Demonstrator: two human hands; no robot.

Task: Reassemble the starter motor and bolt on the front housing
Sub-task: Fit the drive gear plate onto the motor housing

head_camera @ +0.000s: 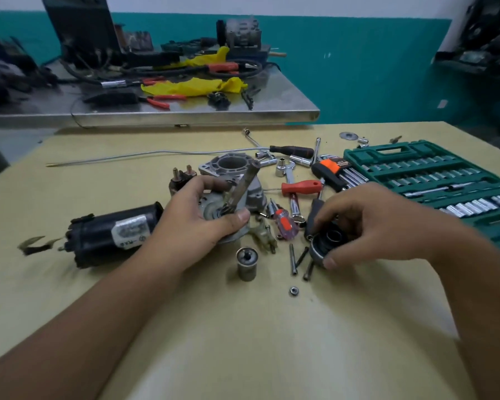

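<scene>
Both forearms reach in from the bottom edge over a yellow-tan table (243, 342). Left hand (197, 220) wraps the grey motor end plate (228, 223), thumb pressed on its near rim, fingers curled over the far side; a splined shaft (243, 183) stands tilted up out of the plate between thumb and fingers. Black motor body (113, 232) lies on its side just left of that hand, white label up. Front housing (231, 166), cast aluminium with a round bore, sits right behind the held plate; the solenoid (181, 177) with two studs is beside it on the left. Right hand (367, 226) pinches a dark round clutch-like part (326, 243), thumb on its near edge, fingertips on the far edge, part resting on the table. Near front between the hands: a short metal cylinder (246, 264) standing upright, three long bolts (299, 261) lying loose, one nut (293, 290) nearer the camera. Red-handled screwdrivers (300, 186), spanners and loose sockets lie scattered behind. Green socket set case (433, 174) is open at far right. A steel bench (185, 111) with clutter stands beyond.
</scene>
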